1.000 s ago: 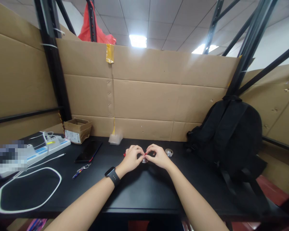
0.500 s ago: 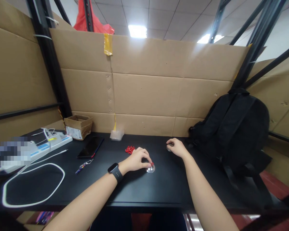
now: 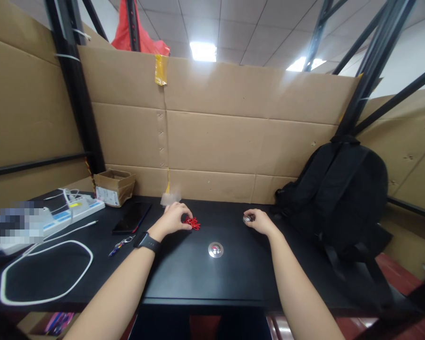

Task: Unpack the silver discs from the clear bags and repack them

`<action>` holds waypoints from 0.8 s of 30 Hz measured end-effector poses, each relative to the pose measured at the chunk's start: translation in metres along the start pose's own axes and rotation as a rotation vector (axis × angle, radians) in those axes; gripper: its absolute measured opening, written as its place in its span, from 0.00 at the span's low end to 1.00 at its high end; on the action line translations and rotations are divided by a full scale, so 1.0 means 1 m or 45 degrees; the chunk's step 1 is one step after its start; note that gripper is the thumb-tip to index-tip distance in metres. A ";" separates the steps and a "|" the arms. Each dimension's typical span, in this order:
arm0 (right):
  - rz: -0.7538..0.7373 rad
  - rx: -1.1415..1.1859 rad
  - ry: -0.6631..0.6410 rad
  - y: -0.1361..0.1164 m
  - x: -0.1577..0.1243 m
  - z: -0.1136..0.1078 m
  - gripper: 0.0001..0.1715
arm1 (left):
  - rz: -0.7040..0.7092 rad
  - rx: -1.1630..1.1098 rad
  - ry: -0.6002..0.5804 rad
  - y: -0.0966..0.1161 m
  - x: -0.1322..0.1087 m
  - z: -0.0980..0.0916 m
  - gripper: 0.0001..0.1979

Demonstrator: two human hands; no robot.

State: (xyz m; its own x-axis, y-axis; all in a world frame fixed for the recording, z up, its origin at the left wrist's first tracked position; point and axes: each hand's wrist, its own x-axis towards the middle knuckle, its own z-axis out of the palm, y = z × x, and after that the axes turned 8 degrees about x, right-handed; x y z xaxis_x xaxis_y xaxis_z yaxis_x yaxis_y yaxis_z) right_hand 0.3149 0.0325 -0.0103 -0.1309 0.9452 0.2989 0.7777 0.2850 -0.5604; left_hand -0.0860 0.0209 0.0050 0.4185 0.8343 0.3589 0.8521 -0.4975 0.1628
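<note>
A small pile of red pieces (image 3: 191, 222) lies toward the back of the black worktop (image 3: 198, 283), the left hand (image 3: 172, 218) on it with fingers bunched at the pile; whether one is pinched cannot be told. Between the hands a silver disc (image 3: 216, 250) with a red centre lies flat, untouched, while the right hand (image 3: 260, 222) pinches a second silver disc (image 3: 248, 218) on the worktop, near a black backpack (image 3: 343, 198).
</note>
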 end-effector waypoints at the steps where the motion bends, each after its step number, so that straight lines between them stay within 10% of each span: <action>1: -0.002 0.009 0.003 0.001 0.000 0.000 0.23 | 0.014 0.002 0.011 0.002 0.001 0.002 0.15; 24: -0.182 0.248 0.091 -0.013 0.002 -0.001 0.22 | -0.024 -0.249 0.160 0.024 -0.003 -0.011 0.05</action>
State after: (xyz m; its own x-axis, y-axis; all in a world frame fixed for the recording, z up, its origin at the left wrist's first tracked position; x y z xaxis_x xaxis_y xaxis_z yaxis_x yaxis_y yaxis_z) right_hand 0.3047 0.0303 -0.0018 -0.1820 0.8816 0.4355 0.6202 0.4466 -0.6448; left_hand -0.0698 0.0043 0.0178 0.3503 0.8136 0.4641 0.7768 -0.5292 0.3413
